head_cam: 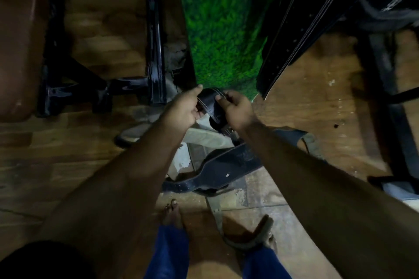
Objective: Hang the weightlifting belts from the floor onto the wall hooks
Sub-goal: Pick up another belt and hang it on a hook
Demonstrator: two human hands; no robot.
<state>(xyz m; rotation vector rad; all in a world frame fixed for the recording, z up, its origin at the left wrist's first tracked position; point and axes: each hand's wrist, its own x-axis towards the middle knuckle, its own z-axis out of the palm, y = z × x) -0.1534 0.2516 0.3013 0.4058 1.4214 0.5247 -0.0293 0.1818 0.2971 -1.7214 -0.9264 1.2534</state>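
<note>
A black stitched weightlifting belt (pixel 209 104) is held up between both hands in front of the green grass-patterned wall (pixel 222 29). My left hand (pixel 184 108) grips its left side and my right hand (pixel 238 108) pinches its right side. Its buckle end hangs below my right wrist. A second black belt (pixel 217 172) lies on the floor under my forearms. A pale tan belt (pixel 204 137) lies just beyond it. Several black belts (pixel 290 36) hang against the wall at the upper right. No hooks are in view.
A black metal machine frame (pixel 154 41) and a brown padded seat (pixel 18 47) stand at the left. Another dark frame (pixel 390 88) is at the right. My bare feet (pixel 172 213) stand on the wooden floor, one touching a strap (pixel 249 235).
</note>
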